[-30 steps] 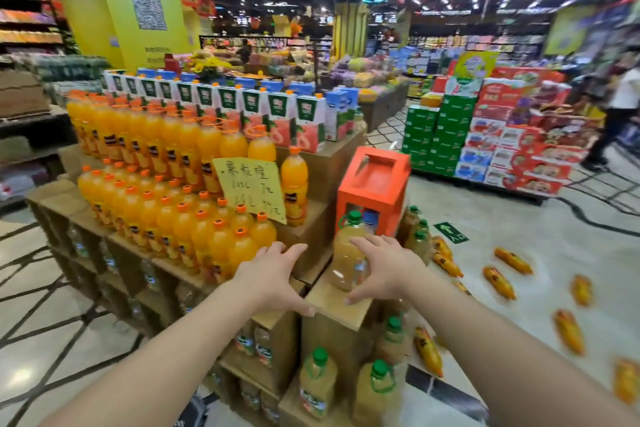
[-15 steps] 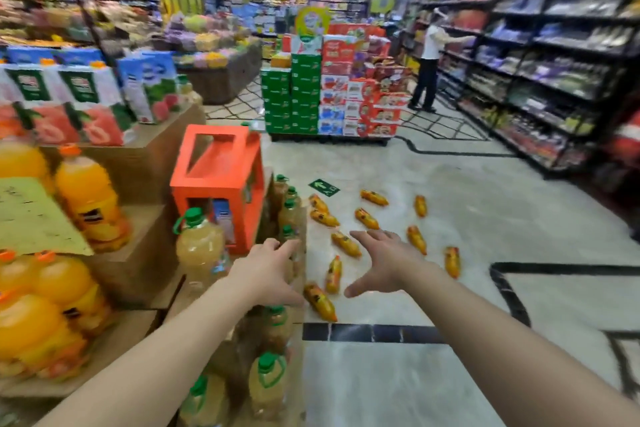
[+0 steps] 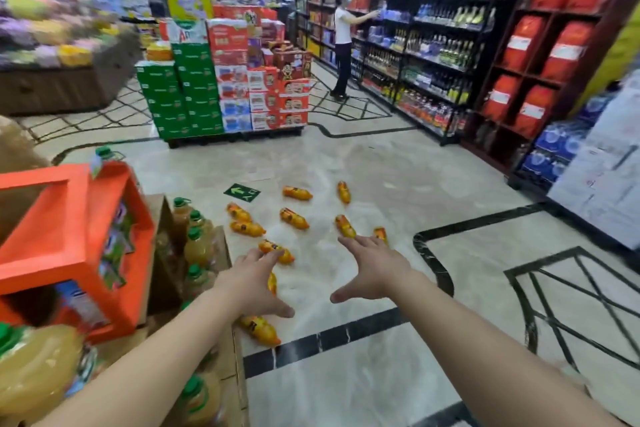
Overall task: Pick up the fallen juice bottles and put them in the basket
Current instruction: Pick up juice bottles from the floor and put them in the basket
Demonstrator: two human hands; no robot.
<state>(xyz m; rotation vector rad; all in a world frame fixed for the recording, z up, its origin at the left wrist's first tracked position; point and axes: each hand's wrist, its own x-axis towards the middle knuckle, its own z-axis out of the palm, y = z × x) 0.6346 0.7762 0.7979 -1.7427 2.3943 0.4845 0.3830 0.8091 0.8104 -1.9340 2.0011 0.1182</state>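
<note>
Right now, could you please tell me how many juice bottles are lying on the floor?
10 in view: two far, five mid-floor, three near the hands. The arms may hide more.

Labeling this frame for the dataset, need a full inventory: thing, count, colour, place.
fallen juice bottles: about ten visible, orange, scattered on the floor ahead
floor: one, pale marble with black lines
arrow sticker: one, green, on floor
orange box: one, on display, left
green-capped jugs: several, pale yellow, on the display
stacked cartons: green, red, blue, mid aisle
shelves: dark, right
person: one, white top, at shelves
left hand: open, over bottles
right hand: open, over floor
</note>
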